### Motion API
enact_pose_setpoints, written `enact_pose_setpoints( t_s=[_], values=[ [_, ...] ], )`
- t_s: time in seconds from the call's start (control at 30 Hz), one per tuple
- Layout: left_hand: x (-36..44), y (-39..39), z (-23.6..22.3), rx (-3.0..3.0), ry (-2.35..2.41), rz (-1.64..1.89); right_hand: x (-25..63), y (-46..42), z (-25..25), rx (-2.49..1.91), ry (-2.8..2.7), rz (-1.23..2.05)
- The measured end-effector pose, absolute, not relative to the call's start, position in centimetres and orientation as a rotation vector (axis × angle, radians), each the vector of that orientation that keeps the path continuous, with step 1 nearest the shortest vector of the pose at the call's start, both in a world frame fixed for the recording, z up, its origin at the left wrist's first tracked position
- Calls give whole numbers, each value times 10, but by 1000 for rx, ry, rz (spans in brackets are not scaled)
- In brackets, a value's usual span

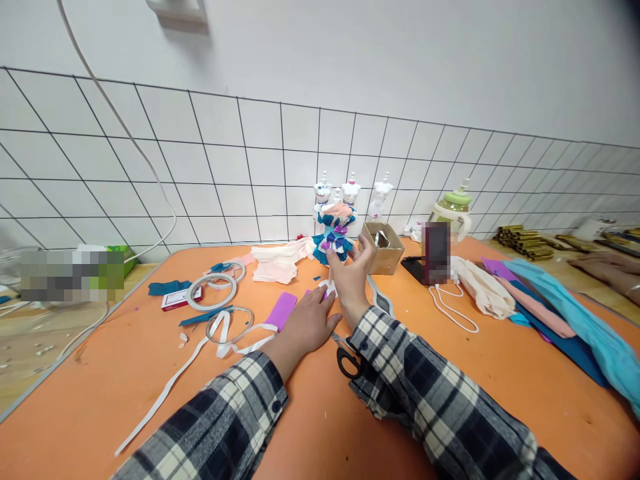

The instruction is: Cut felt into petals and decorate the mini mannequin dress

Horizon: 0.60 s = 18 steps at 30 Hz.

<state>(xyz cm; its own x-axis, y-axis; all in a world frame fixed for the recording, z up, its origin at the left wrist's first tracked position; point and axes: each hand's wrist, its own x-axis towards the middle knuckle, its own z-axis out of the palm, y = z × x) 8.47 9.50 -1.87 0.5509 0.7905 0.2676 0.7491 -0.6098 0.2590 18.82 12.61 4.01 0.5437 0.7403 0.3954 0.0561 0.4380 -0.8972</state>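
A small doll dress (334,235) in teal, peach and purple, with ruffles and bows, sits upright on a little white stand. My right hand (351,270) is at its skirt, the thumb on the front and the fingers curled round the right side. My left hand (311,317) lies palm down, fingers stretched out, touching the round white base (327,288) of the stand. Beside the left hand is a purple fabric strip (281,311). Black-handled scissors (349,363) lie partly under my right sleeve.
Several white mini mannequins (383,193) stand at the back near a cardboard box (384,250). Tape rolls (213,293), white ribbon (165,393) and peach fabric (280,260) lie left. A phone (437,252), a green-lidded jug (454,208) and fabric strips (565,320) are right. Another person's hand (610,270) shows far right.
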Motion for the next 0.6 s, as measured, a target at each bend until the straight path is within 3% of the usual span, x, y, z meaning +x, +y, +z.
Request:
enact_pose_setpoints(
  t_s=[0.23, 0.6],
  values=[
    [85, 94, -17, 2663, 1335, 535, 189, 130, 38, -987, -971, 543],
    [85, 96, -19, 2680, 1317, 507, 214, 136, 23, -1065, -1168, -70]
  ],
)
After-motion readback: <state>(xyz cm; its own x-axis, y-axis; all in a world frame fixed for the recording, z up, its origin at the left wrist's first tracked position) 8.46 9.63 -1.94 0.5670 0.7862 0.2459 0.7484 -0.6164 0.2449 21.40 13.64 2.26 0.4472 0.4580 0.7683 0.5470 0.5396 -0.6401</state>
